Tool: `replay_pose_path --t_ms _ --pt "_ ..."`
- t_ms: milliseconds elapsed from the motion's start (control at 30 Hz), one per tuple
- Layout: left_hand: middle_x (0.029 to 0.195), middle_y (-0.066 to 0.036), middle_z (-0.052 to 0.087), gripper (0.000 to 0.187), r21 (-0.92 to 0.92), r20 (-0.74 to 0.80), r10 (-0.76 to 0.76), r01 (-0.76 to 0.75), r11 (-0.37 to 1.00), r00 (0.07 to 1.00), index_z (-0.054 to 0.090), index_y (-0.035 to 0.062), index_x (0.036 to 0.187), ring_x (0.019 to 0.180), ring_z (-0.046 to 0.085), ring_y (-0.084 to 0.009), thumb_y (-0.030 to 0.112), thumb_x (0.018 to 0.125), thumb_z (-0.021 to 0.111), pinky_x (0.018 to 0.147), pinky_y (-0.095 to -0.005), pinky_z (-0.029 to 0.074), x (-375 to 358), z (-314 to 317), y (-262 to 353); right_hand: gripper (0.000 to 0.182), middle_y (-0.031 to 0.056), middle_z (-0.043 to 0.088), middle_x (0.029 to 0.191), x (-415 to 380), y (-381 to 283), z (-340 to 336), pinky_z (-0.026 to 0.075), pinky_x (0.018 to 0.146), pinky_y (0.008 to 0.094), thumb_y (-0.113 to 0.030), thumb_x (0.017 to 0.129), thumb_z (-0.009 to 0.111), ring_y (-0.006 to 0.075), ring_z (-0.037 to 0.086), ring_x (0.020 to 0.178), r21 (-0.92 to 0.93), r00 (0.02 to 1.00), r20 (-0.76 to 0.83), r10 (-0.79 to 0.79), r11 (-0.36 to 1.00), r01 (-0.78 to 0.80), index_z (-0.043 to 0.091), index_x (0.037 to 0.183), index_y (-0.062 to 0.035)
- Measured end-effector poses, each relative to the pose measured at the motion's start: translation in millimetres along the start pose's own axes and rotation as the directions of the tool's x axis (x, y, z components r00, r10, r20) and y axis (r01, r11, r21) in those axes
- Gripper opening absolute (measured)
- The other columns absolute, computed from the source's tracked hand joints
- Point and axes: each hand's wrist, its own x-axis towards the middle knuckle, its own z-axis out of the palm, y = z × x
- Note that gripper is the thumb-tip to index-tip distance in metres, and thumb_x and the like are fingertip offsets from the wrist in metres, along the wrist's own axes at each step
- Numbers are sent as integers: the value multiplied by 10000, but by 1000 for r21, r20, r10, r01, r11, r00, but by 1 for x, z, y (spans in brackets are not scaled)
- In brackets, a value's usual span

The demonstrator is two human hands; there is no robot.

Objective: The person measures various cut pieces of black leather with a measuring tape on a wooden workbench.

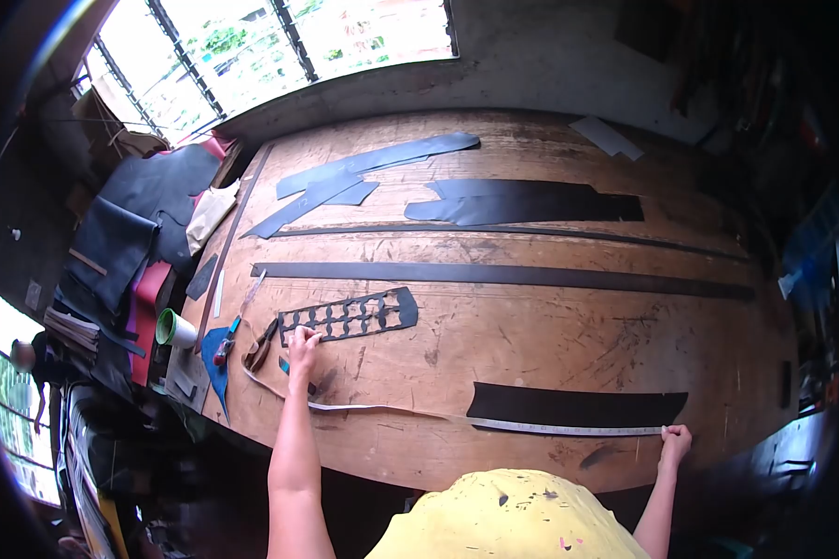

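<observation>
A white measuring tape [569,429] lies along the lower edge of a black leather piece [578,408] near the front of the table. My right hand [677,442] pinches the tape's end at the piece's right corner. Leftward, the tape runs loosely over the wood and curls up towards some scissors [263,345]. My left hand [303,347] is at the lower left edge of a dark panel with cut-out shapes [403,307]. Its fingers are bunched together, and what they hold is too small to tell.
Long dark strips [494,275] and several leather pieces [531,202] lie across the wooden table [494,340]. At the left are a green-and-white cup [183,331], a blue scrap [215,363] and stacked leather [126,242]. A person stands by the far-left window.
</observation>
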Motion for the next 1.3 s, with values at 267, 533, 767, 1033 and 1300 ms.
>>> replay_pose_path --t_ms 267,533,767,1033,1300 --pt "990 -103 680 186 13 72 13 -14 1000 997 653 97 964 1057 587 -292 269 894 669 957 -471 391 -6 8 30 147 49 622 756 -7 -8 -1 479 745 318 39 795 761 151 548 750 -19 1000 -10 12 1000 -13 622 775 -2" --pt "1004 -85 680 174 91 93 37 -46 995 995 649 99 965 1054 575 -292 254 889 674 959 -468 378 -21 24 61 147 52 622 748 -13 -18 -2 481 732 326 36 792 762 160 546 733 -41 999 -33 2 999 -3 622 773 -2" --pt "980 -76 670 137 12 121 121 -124 992 985 656 100 971 1064 564 -285 216 899 653 926 -461 369 -31 46 76 140 52 621 747 -10 -12 -2 482 731 328 31 803 756 156 554 740 -28 1000 -15 9 1000 -10 623 780 -5" --pt "1004 -69 667 132 46 213 172 -186 981 962 652 108 980 1057 550 -289 221 914 642 960 -460 365 -37 63 102 157 79 652 766 -11 -10 0 501 733 351 -8 805 786 178 581 721 -59 999 -49 -12 998 9 630 787 3" --pt "981 -121 669 61 -206 221 351 -308 929 910 588 39 952 981 572 -303 75 907 608 884 -425 447 -69 76 148 133 95 691 733 -2 15 5 529 702 349 1 750 810 176 639 708 -40 994 -60 -88 996 86 679 774 -4"
